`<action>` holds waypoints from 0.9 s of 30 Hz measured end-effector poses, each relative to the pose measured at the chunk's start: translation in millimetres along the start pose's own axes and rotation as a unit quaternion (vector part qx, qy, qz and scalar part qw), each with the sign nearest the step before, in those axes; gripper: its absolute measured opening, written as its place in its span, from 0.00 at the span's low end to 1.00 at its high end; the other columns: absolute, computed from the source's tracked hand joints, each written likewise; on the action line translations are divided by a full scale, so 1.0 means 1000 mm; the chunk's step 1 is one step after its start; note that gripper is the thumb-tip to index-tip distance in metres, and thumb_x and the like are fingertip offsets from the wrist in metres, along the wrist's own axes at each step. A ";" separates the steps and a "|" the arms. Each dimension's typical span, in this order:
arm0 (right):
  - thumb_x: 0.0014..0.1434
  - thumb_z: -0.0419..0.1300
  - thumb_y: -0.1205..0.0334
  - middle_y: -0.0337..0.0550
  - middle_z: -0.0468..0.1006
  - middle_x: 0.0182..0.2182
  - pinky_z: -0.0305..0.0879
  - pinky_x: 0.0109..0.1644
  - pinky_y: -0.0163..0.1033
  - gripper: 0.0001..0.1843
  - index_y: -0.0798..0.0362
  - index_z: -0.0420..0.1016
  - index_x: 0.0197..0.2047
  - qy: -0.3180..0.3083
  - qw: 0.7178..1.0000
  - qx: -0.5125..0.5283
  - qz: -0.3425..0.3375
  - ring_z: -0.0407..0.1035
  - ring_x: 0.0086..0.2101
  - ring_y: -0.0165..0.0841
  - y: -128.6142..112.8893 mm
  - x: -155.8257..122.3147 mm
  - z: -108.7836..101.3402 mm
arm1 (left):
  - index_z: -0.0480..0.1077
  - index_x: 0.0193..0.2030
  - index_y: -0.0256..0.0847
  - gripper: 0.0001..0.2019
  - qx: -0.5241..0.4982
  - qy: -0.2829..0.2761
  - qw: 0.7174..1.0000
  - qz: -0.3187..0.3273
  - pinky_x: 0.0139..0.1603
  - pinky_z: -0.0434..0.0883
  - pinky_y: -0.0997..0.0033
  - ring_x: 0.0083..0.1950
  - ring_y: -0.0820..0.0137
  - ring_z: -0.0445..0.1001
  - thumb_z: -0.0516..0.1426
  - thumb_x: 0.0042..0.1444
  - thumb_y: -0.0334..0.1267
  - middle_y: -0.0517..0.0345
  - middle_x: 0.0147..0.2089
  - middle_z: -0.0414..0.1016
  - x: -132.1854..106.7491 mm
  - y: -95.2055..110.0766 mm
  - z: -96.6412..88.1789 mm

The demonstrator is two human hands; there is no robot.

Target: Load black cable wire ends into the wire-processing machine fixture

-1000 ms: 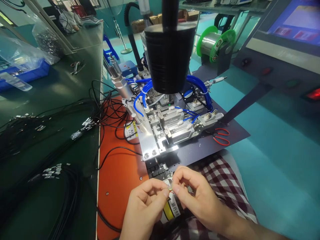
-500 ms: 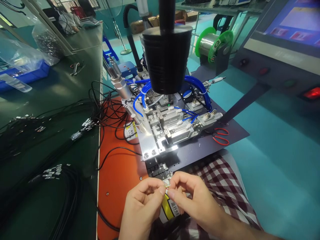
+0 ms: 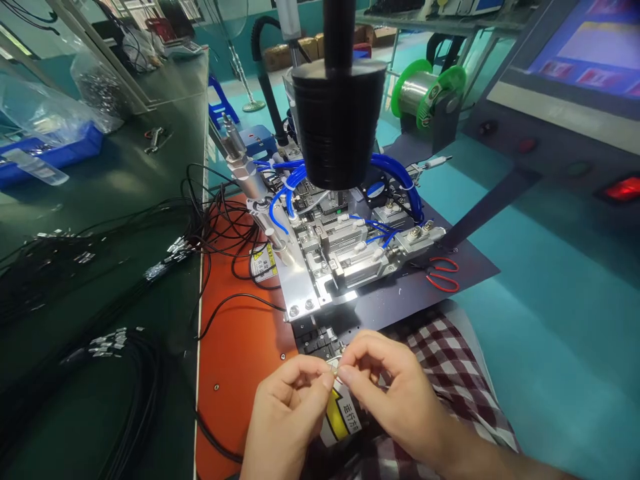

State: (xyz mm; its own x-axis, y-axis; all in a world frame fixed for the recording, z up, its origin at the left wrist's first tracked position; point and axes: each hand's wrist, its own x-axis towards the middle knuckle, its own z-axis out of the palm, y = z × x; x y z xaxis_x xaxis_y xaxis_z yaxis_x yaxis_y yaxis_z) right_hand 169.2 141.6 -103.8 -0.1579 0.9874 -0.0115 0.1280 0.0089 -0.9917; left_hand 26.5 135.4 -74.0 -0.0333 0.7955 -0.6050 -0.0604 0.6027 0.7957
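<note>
Silver metal blocks and blue tubes form a compact machine (image 3: 360, 263), set beside an orange base plate (image 3: 240, 373). At its near edge, above a lap in checked cloth, 2 bare hands meet. The left hand (image 3: 290, 407) and right hand (image 3: 393, 387) each press thumb to forefinger, gripping between their tips a thin, small piece (image 3: 335, 371), mostly covered and too tiny to identify. Such a light, tip-to-tip hold probably suits its slightness and leaves its middle in sight. Behind it, lower down, shows a yellow-and-white label (image 3: 340, 420).

At left, a dark green bench (image 3: 173, 107) bears black cables (image 3: 137, 387), their metal ends grouped, perhaps to prevent tangling. A black funnel-shaped nozzle (image 3: 337, 127) hangs over the machine, possibly to draw off fumes. At right, a red-handled tool (image 3: 443, 285) lies on a dark plate (image 3: 390, 307), seemingly kept near the right hand. Beyond, a green spool (image 3: 421, 92) of silver wire is mounted on its side, likely so it can turn.
</note>
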 end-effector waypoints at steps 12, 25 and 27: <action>0.62 0.54 0.58 0.29 0.60 0.16 0.52 0.22 0.31 0.10 0.52 0.63 0.31 -0.106 0.972 0.148 0.151 0.55 0.18 0.25 -0.007 -0.001 -0.005 | 0.73 0.37 0.42 0.09 0.264 -0.022 0.852 0.452 0.35 0.73 0.78 0.35 0.72 0.76 0.58 0.54 0.24 0.58 0.36 0.76 0.004 -0.009 -0.010; 0.60 0.55 0.52 0.28 0.60 0.15 0.50 0.23 0.31 0.14 0.53 0.62 0.29 -0.136 0.956 0.172 0.193 0.53 0.18 0.24 -0.008 0.001 -0.012 | 0.75 0.38 0.42 0.04 0.225 -0.064 0.917 0.324 0.26 0.71 0.79 0.25 0.73 0.76 0.58 0.56 0.32 0.60 0.29 0.79 0.004 -0.020 -0.017; 0.60 0.55 0.54 0.29 0.61 0.17 0.51 0.23 0.31 0.13 0.53 0.62 0.29 -0.118 0.967 0.139 0.177 0.54 0.19 0.25 -0.007 0.001 -0.010 | 0.76 0.36 0.42 0.04 0.206 -0.078 0.931 0.293 0.26 0.71 0.79 0.26 0.73 0.75 0.58 0.57 0.34 0.59 0.29 0.79 0.005 -0.018 -0.016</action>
State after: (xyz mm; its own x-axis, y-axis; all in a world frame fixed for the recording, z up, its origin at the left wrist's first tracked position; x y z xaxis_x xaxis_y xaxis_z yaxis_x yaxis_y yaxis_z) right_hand 177.8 143.9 -95.3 -0.3752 0.8573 -0.3524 -0.0489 -0.3980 -0.9161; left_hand 11.0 127.5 -91.4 0.2060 0.9754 -0.0789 0.3108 0.0112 0.9504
